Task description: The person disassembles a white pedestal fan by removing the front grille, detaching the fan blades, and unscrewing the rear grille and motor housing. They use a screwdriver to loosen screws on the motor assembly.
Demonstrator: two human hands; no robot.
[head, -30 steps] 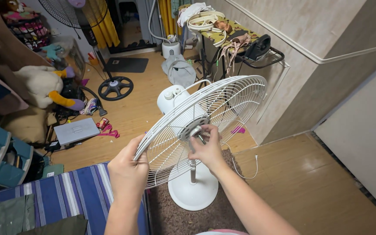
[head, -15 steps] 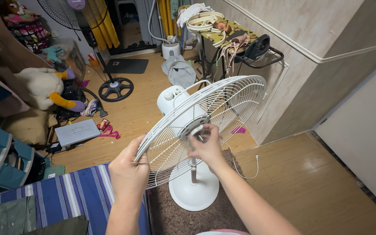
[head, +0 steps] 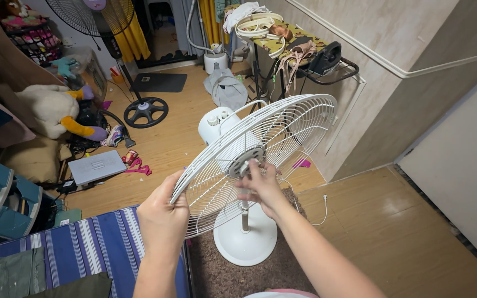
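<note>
While tilted on the white fan: wire grill (head: 282, 129), L hand (head: 164, 212) clamping rim, R fingertips (head: 249, 168) pinching hub.

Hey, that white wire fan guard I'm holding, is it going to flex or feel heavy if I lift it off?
The fan guard is thin open wire, so probably light. The left hand pinches only its rim, so it may flex slightly. Smooth painted wires could slip.

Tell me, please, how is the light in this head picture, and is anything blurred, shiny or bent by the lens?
Head view: soft, even indoor light; the white fan grille held by the left hand and touched at its hub by the right hand is sharp. Glare streaks show on the wooden floor. Wide-lens distortion tilts the wall trim. No motion blur is evident.
</note>
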